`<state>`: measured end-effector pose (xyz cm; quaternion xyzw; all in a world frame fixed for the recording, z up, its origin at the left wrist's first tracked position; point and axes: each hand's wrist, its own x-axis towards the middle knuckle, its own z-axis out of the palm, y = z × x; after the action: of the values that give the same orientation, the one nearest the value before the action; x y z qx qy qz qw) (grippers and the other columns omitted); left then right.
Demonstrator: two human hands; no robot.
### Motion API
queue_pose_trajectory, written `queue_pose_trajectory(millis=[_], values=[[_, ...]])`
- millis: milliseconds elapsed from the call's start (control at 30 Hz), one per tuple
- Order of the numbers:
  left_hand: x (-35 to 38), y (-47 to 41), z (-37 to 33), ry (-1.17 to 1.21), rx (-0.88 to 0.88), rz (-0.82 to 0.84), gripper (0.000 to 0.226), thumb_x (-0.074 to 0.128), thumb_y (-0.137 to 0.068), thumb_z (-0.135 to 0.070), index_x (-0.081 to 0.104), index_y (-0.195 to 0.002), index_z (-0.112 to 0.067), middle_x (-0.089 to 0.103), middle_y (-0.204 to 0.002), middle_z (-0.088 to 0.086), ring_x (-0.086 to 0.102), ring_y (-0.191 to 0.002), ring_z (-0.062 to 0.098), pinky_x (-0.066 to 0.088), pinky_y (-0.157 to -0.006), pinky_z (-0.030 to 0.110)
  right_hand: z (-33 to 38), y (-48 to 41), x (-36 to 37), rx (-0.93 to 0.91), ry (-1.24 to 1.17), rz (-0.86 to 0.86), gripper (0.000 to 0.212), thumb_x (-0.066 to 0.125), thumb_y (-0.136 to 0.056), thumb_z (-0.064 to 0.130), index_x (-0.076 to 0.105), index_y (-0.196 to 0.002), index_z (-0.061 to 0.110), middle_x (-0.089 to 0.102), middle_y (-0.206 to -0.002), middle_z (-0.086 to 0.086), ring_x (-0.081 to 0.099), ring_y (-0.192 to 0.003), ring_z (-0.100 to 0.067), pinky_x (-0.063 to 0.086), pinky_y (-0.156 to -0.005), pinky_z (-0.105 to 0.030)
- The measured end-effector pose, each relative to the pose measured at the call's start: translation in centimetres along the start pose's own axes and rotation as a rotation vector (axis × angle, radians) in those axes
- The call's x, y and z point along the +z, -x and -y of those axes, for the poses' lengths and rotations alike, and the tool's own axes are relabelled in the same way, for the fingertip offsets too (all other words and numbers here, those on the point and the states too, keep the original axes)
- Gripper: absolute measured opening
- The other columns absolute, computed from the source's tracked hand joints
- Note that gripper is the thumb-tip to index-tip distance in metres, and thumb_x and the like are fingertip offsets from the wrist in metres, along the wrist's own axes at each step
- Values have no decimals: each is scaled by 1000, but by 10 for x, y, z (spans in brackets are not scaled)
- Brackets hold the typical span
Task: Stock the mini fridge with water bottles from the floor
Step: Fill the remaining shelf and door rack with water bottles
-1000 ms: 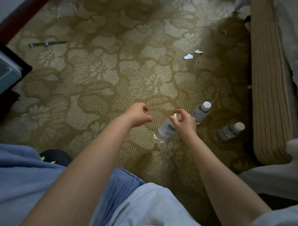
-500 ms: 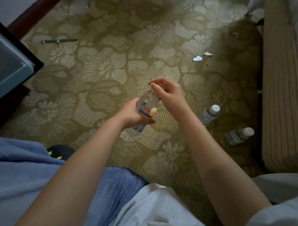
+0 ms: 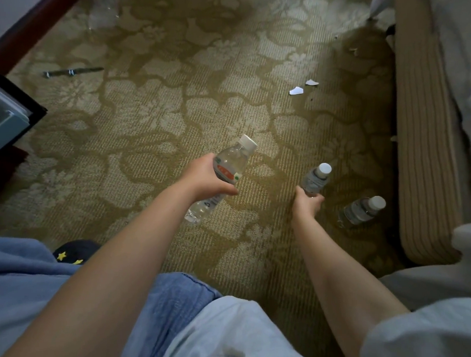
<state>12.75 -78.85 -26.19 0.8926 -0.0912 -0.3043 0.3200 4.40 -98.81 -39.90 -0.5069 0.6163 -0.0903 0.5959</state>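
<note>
Floor (image 3: 172,113): olive carpet with a pale flower pattern, filling most of the view.

Right edge: long striped beige bed base (image 3: 427,143), white bedding above it.

Left edge: corner of the mini fridge (image 3: 2,118), pale grey-blue panel in a black frame, well apart from all the bottles.

Bottom of view: blue clothing (image 3: 23,282) across the lap, both bare forearms reaching forward over it. Dark slipper with yellow stars (image 3: 75,251) just beside the left forearm.

Left hand (image 3: 204,177): clenched round the middle of the first bottle (image 3: 229,165), over its red and white label. Held clear of the carpet, tilted, white cap up and to the right, clear base down toward the left.

Right hand (image 3: 305,205): low, near the carpet, fingers and thumb wrapped round the bottom end of the second bottle (image 3: 316,178). White cap pointing up and away. Cannot tell whether lifted or resting on the carpet.

Third bottle (image 3: 362,210): lying on its side on the carpet, untouched, between the right hand and the bed base, white cap toward the bed base.

Thin dark rod (image 3: 72,72) flat on the carpet at upper left, near the fridge.

Two white paper scraps (image 3: 296,90) on the carpet, close together, beyond the bottles.
</note>
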Motion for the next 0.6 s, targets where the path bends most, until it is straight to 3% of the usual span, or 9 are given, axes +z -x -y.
queue_pose_trajectory(millis=[167,267,400,600], values=[[2,-8,-13,-34,30,-22,68,86,-61,-27,51,-117,-13,58,-104,0,57,-96,18,49,-80,29,-4,-36,4,-2,99,-65,103,76,-78,31,6,-152,19,21,-155,-16,25,-142,-36,25,-114,-53],[1,-13,-19,-54,29,-39,68,87,-60,-29,51,-116,-14,57,-102,-2,57,-95,18,48,-78,27,-2,-52,4,-42,114,-66,110,80,-74,28,4,-153,24,19,-157,-15,24,-143,-36,25,-115,-53],[-2,-16,-19,-28,16,-45,67,87,-60,-27,51,-115,-14,57,-102,-2,58,-94,17,47,-77,27,4,-67,4,-101,151,-6,102,80,-75,24,13,-152,28,32,-151,-15,35,-137,-33,33,-111,-49],[-5,-14,-10,-28,-3,-59,69,87,-59,-27,51,-116,-14,59,-104,-1,58,-96,18,52,-86,34,12,-78,8,-168,251,-41,64,78,-77,23,40,-128,17,54,-132,-14,55,-120,-34,47,-99,-48]])
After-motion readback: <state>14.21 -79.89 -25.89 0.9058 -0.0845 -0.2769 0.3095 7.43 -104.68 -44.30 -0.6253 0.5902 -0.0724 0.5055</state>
